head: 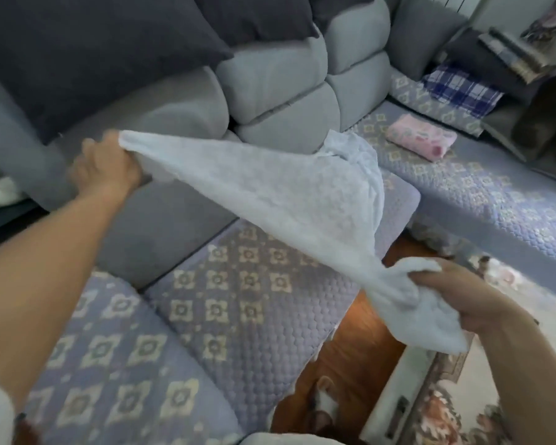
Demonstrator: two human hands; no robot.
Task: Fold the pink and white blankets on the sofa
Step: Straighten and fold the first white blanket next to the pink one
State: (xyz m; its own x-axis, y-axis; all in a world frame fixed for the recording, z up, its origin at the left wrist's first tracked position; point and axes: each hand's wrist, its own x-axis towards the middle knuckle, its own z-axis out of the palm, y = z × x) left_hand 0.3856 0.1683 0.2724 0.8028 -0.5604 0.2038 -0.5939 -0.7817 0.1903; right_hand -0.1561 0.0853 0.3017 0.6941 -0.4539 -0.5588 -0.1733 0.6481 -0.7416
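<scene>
I am seeing both hands working above the sofa [161, 226], each one gripping 1 end of the white blanket [270, 194]. Starting at the left, my left hand [106, 168] is curling its fingers round 1 corner of the white blanket, up near the grey back cushions [270, 78] and just below the dark pillow [77, 56]. From there the white blanket is stretching diagonally down and to the right, hanging clear above the patterned quilted seat cover [238, 284], with a bunched fold rising at its far edge. My right hand [463, 300] is clenching the other end, past the front edge of the seat, above the wooden floor [350, 348] and the flowered rug [446, 412]; the loose tail is drooping below its fingers. The 2 hands are well apart, with the cloth pulled fairly taut between them. Further right, the pink blanket [421, 141] is lying folded on the far section of the sofa, near its back edge. Beyond it, a blue plaid cloth [459, 88] is resting at the sofa's far right corner.
</scene>
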